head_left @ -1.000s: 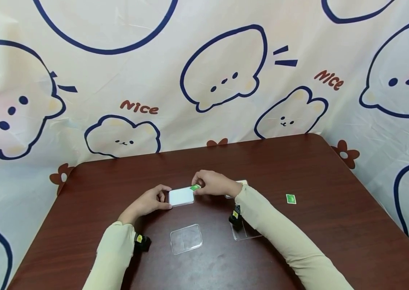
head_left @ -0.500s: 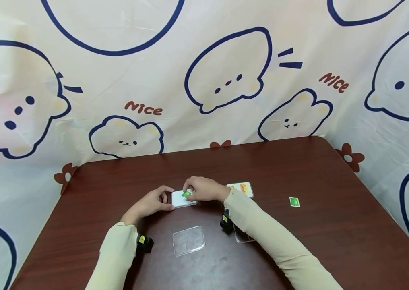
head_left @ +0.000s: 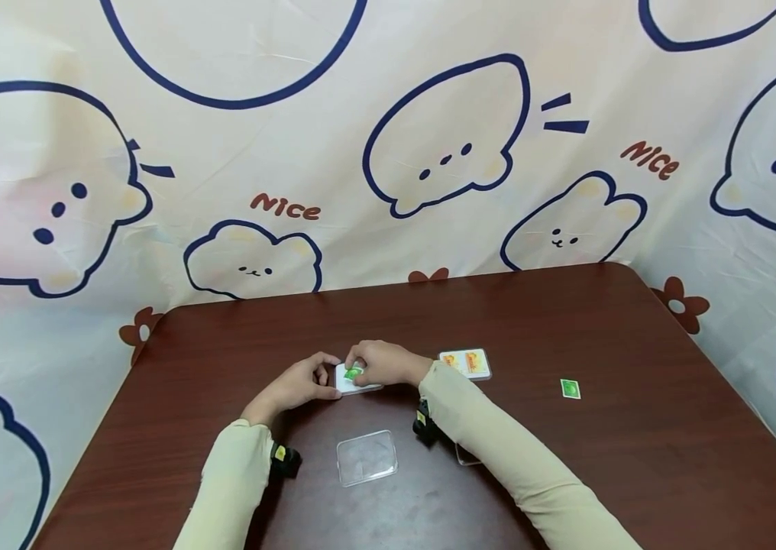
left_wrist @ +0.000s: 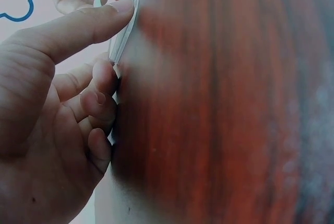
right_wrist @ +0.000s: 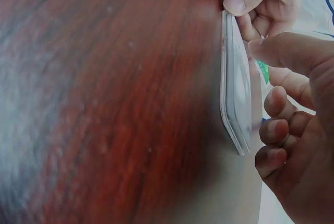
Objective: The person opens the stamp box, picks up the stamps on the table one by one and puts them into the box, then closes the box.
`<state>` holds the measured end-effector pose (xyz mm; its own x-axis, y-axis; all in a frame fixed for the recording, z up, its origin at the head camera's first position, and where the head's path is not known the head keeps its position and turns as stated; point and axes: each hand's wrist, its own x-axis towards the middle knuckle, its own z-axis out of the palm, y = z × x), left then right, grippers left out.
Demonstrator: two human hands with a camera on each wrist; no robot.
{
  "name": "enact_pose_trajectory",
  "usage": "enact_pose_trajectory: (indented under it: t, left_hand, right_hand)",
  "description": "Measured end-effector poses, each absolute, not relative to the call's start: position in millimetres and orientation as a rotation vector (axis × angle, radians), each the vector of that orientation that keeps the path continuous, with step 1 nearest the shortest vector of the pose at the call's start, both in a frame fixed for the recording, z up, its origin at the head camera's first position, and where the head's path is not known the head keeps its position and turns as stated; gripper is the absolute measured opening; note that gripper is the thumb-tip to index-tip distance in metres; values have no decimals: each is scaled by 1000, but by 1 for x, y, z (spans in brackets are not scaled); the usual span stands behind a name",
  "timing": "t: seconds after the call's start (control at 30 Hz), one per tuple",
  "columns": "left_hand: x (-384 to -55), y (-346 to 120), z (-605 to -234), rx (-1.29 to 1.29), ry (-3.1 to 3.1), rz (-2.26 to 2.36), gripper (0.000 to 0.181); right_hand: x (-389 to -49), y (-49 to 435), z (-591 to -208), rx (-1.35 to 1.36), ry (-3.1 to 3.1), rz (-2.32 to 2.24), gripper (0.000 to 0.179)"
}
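A flat white-topped card case with clear edges lies on the table in the head view. My left hand holds it by its left end, thumb on the near edge and index finger on the far one. Over its white face my right hand pinches a small green sticker between thumb and index finger. In the right wrist view the case shows edge-on, with part of the green sticker behind the thumb. Whether the sticker lies fully flat is hidden by the fingers.
A second case with orange pictures lies behind the right wrist. Another small green sticker is farther right on the brown table. A clear plastic lid lies in front, and a clear edge shows beneath the right forearm.
My right hand has moved left from the case's right corner, bringing the green sticker onto the white face. My left hand keeps its hold. The head view has shifted slightly.
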<state>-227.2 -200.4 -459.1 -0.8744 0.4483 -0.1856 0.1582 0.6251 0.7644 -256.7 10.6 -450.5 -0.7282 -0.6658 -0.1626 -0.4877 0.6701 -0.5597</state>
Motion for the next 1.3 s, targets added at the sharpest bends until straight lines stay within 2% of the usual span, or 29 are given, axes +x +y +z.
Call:
enact_pose_trajectory:
  t: [0.33, 1.3]
  left_hand:
    - [-230, -198, -462, 381, 2499, 1097, 50]
    - [-231, -198, -461, 391, 2495, 1102, 49]
  right_hand:
    - [-258, 4, -453, -911, 2560, -634, 23]
    - [-259, 9, -451, -929, 2507, -714, 31]
